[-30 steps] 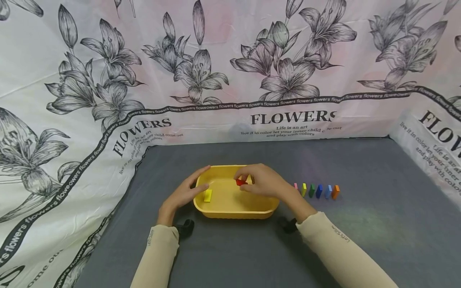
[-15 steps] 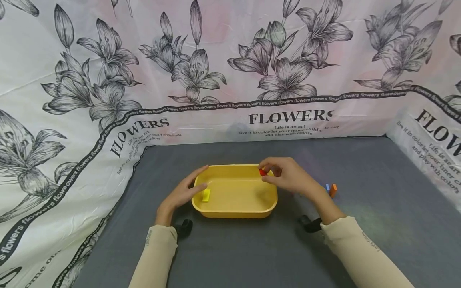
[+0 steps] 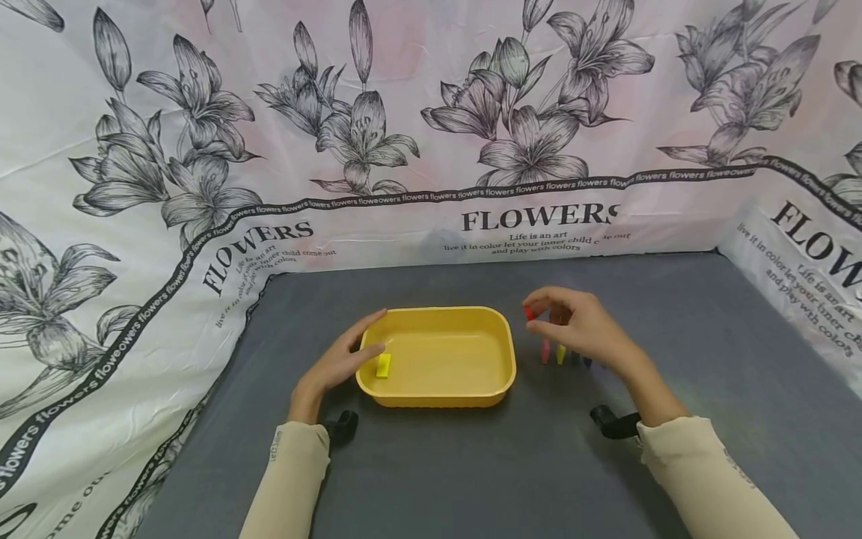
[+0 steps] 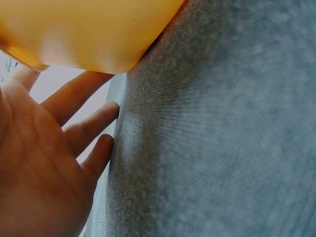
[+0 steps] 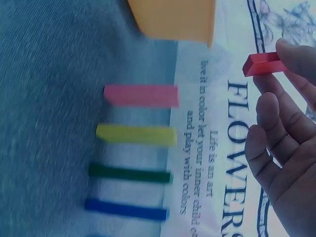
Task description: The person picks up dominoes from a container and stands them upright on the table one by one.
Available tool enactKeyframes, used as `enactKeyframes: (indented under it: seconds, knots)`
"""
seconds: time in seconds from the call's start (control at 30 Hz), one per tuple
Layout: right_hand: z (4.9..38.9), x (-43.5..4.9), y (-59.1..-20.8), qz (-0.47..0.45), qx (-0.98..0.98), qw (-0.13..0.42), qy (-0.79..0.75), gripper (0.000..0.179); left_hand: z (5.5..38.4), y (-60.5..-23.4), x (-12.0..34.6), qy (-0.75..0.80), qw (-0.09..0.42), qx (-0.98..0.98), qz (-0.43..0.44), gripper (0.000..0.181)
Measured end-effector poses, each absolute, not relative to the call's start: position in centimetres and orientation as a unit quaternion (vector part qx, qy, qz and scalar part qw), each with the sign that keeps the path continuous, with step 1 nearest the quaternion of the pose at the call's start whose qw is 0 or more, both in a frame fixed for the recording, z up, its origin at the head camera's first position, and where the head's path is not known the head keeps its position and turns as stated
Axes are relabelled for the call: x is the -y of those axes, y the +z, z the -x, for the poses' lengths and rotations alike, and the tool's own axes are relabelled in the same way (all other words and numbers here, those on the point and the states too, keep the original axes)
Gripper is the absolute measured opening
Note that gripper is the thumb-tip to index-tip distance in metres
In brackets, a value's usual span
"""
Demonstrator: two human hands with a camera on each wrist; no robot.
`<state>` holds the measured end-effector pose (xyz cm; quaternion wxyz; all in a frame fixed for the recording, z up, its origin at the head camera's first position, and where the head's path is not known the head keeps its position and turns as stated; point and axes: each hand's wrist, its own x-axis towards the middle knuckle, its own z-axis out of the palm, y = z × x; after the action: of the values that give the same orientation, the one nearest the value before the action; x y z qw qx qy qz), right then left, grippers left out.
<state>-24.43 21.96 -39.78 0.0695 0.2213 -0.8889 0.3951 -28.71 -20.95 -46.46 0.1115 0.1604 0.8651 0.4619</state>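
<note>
My right hand (image 3: 581,325) pinches a red domino block (image 5: 265,67) between thumb and fingertips, raised above the table to the right of the yellow tray (image 3: 438,401). At the tray's left end rests my left hand (image 3: 334,367), thumb over the rim and the other fingers along the outside wall. Those fingers look fairly straight and spread in the left wrist view, some touching the tray. Inside the tray, near the thumb, lies a yellow domino block (image 3: 383,366). Below the right hand stand a pink block (image 5: 142,96), a yellow block (image 5: 136,134), a green block (image 5: 131,173) and a blue block (image 5: 127,209).
The dark grey tabletop (image 3: 431,471) extends around the tray. A white flower-printed cloth (image 3: 404,224) hangs at the back and sides. Black wrist mounts (image 3: 613,423) sit under both wrists. In the head view, my right hand hides part of the block row.
My right hand has carried the red domino block out from above the tray, rightward past its rim, over the row of standing blocks. The left hand stays on the tray.
</note>
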Motion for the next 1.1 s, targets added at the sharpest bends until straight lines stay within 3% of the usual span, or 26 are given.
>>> enactKeyframes:
  seconds: [0.8,1.1]
  knots:
    - [20.9,-32.9,-40.4,-0.059,0.917,0.127,0.372,0.034,28.5,-46.4,20.9,0.464,0.112,-0.865,-0.151,0.062]
    - [20.3,-34.9,-42.7,-0.056,0.937,0.041,0.341,0.033,28.5,-46.4,20.9,0.46,0.116,-0.868,-0.149,0.064]
